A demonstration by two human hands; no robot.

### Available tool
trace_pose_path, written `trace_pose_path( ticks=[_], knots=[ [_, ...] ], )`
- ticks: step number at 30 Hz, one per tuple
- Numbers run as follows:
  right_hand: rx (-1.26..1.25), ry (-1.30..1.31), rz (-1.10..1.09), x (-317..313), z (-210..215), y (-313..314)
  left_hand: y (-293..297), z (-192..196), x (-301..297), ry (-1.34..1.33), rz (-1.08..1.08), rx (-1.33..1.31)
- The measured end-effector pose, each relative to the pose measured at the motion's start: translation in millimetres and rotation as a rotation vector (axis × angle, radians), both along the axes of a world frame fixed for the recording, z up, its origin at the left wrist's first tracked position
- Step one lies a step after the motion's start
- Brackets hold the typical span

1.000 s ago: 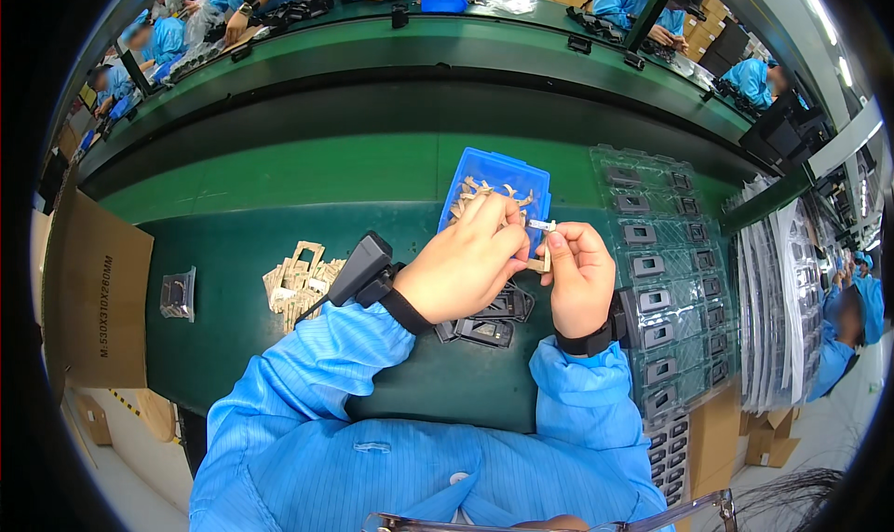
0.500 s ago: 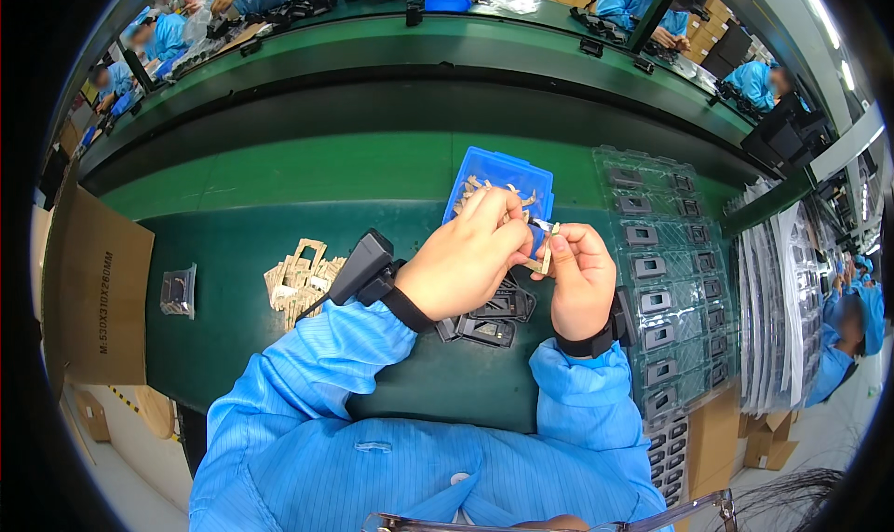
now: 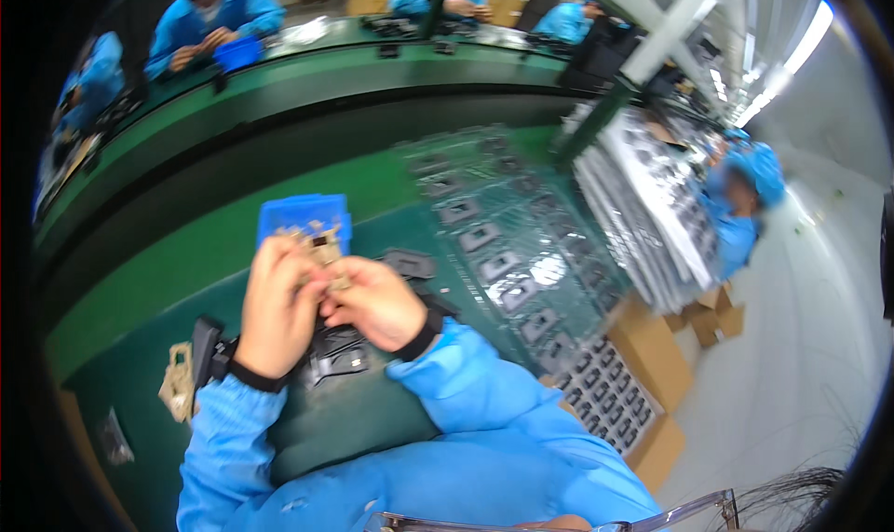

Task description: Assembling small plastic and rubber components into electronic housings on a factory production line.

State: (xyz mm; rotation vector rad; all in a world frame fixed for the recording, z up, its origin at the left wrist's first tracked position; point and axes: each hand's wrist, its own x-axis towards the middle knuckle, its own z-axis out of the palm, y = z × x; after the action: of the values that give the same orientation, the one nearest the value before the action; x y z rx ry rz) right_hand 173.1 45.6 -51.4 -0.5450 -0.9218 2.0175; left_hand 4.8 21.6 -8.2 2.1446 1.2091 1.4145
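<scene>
In the head view, the two hands are together: the right hand point(image 3: 380, 304) pinches a small beige flat piece point(image 3: 340, 281) before the open blue plastic box point(image 3: 303, 211). The left hand point(image 3: 276, 301) meets it, but blur hides its grip; dark rectangular plastic housings point(image 3: 343, 362) lie below.

Near the front edge of the far bench point(image 3: 363, 59) sits a small blue tub point(image 3: 238, 55), crumpled clear plastic point(image 3: 307, 32) beside it. Beside the table's point(image 3: 140, 360) right edge are stacked trays point(image 3: 643, 217) and an open cardboard box point(image 3: 650, 350).
</scene>
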Motion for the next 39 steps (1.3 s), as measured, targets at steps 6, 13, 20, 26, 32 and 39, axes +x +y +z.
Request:
trace_pose_path(
  ticks=[6, 13, 20, 26, 32, 39],
  knots=[
    [-0.197, 0.354, 0.127, -17.7, -1.5, -9.9, -6.4, 4.1, -1.8, -0.048, 0.012, -0.103],
    [-0.174, 0.352, 0.099, -17.0, -5.7, -12.6, -9.1, 8.1, 2.3, -0.025, -0.022, -0.102],
    [-0.122, 0.409, 0.156, -17.2, -8.9, -11.9, -8.8, 3.7, 5.2, -0.02, -0.017, -0.034],
    [-0.098, 0.295, -0.036, -25.7, -2.9, -19.8, -9.7, 0.4, 14.4, 0.027, 0.088, 0.022],
    [0.02, 0.168, -0.14, -30.5, -8.6, -16.4, -15.2, 1.0, 8.1, 0.172, 0.23, 0.038],
    [0.332, -0.311, -0.565, -5.7, 13.8, -11.1, -3.6, -6.5, 5.6, 0.037, 0.147, 0.026]
  ],
)
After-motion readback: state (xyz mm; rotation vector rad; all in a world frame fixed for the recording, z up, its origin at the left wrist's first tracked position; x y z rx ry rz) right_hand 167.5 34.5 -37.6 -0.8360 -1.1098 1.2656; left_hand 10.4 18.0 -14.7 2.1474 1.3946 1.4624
